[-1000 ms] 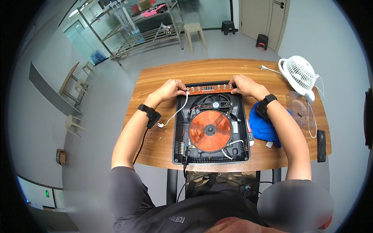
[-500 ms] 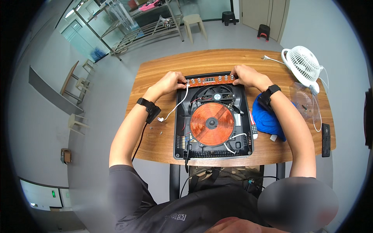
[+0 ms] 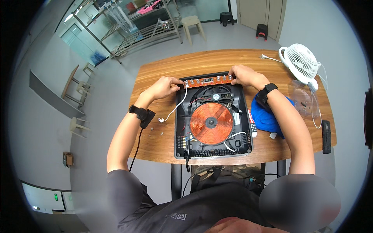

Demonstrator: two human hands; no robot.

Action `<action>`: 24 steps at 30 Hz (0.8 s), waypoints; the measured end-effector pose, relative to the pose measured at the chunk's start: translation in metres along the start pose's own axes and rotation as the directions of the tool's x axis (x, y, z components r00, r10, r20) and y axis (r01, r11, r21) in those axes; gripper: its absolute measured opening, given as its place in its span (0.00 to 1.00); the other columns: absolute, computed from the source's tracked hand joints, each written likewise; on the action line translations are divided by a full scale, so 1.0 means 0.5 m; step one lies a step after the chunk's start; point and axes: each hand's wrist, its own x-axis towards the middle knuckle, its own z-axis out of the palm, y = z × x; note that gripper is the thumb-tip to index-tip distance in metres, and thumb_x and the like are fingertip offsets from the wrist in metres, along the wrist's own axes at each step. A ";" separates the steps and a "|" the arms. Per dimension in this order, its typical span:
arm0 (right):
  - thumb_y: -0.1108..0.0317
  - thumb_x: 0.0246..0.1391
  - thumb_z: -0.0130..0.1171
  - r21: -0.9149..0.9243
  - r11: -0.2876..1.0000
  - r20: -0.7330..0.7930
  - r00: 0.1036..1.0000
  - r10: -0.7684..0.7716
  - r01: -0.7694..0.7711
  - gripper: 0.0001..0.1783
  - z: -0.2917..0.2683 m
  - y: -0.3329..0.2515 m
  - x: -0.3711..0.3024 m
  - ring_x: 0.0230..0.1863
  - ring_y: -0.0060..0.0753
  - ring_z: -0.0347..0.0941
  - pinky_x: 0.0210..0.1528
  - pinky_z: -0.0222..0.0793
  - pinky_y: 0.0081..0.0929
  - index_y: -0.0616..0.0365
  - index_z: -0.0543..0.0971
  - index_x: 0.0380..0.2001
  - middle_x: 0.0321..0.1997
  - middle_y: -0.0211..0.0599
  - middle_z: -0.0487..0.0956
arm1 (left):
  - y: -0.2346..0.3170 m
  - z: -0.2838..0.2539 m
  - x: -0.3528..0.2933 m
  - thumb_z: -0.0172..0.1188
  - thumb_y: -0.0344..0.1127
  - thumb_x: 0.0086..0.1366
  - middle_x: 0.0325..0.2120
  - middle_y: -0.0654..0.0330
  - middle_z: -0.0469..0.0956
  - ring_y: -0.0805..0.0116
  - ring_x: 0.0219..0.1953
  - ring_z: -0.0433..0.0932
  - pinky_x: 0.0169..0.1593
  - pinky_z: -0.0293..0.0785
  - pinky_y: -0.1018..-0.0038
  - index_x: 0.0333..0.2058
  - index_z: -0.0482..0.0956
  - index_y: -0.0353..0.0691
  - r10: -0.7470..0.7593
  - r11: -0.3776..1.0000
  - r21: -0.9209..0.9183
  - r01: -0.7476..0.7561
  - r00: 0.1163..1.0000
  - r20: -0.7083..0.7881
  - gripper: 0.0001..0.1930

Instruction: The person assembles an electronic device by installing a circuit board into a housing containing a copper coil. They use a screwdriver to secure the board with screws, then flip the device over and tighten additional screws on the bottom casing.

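An opened induction cooker [image 3: 179, 128] lies on the table in front of me, its black housing showing a round copper coil [image 3: 204, 128] and a fan [image 3: 216, 97]. Along its far edge runs a narrow orange circuit board [image 3: 208, 81] with buttons and a small display. My left hand [image 3: 166, 87] is closed at the board's left end, fingertips by the housing corner. At the opposite end my right hand [image 3: 244, 75] grips the board between thumb and fingers. From the board's left end a white cable [image 3: 179, 104] hangs over the housing side, its plug [image 3: 161, 120] on the table.
Right of the cooker lie a blue cloth [image 3: 267, 116], a remote control [image 3: 253, 128] and a clear plastic tray [image 3: 302, 101] with small parts. A white fan [image 3: 301, 62] stands at the far right, near a black bar-shaped object [image 3: 326, 136]. Small screws [image 3: 152, 129] lie at left.
My left hand has shifted slightly left, uncovering more of the board's left end. The right hand stays at the board's right end.
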 end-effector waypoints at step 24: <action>0.68 0.45 0.74 0.033 0.999 0.000 0.999 0.039 -0.039 0.17 0.004 0.001 0.003 0.45 0.50 0.81 0.46 0.75 0.41 0.59 0.84 0.40 0.38 0.46 0.85 | 0.111 0.056 -0.159 0.60 0.29 0.66 0.39 0.50 0.82 0.60 0.33 0.81 0.42 0.79 0.65 0.56 0.79 0.39 -0.078 0.997 0.000 0.078 0.995 -0.063 0.19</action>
